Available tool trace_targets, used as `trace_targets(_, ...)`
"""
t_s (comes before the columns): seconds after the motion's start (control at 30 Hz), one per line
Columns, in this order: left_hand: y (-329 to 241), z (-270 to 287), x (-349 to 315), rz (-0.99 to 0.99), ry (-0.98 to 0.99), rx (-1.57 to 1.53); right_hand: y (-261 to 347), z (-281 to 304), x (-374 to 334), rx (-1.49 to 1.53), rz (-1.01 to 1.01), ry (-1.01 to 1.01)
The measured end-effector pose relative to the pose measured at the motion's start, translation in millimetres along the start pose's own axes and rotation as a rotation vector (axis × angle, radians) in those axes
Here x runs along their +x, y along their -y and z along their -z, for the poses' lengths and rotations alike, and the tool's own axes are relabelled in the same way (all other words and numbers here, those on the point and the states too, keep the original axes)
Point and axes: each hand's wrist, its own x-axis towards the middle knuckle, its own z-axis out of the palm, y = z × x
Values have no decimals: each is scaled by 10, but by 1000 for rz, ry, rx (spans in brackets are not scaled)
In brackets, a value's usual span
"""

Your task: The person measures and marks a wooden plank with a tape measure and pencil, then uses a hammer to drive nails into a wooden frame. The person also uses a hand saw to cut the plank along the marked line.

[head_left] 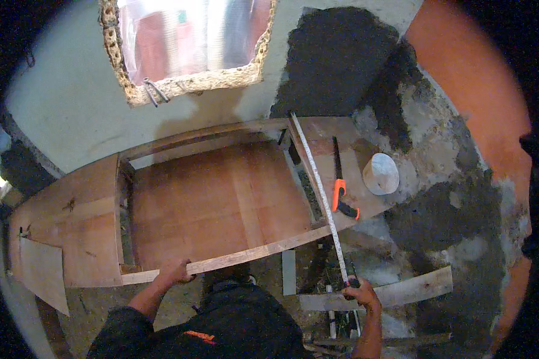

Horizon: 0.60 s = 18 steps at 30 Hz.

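My right hand (364, 293) is closed around the dark case of a tape measure (352, 281). Its pale blade (316, 173) runs from there across the wooden frame (269, 249) to the back edge near the wall. My left hand (175, 273) rests at the frame's front rail, fingers wrapped on the wood. A reddish-brown plywood panel (209, 203) lies inside the frame opening. Right of the blade, a handsaw (339, 194) with an orange and black handle lies on a plywood piece (335, 127).
A white round container (381, 173) stands right of the saw. Plywood (72, 221) covers the frame's left part, with a loose pale sheet (44, 269) overhanging the front. A board (401, 290) lies low at right. Behind are a rough window opening (191, 81) and dark plaster patches (335, 57).
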Motion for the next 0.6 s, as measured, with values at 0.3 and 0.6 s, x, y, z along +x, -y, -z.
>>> trace_targets(0.3, -25, 10, -32, 34, -33, 115, 125, 117, 429, -125, 33, -41)
trace_targets(0.6, 150, -151, 58, 15, -47, 29, 149, 79, 523, -69, 24, -40)
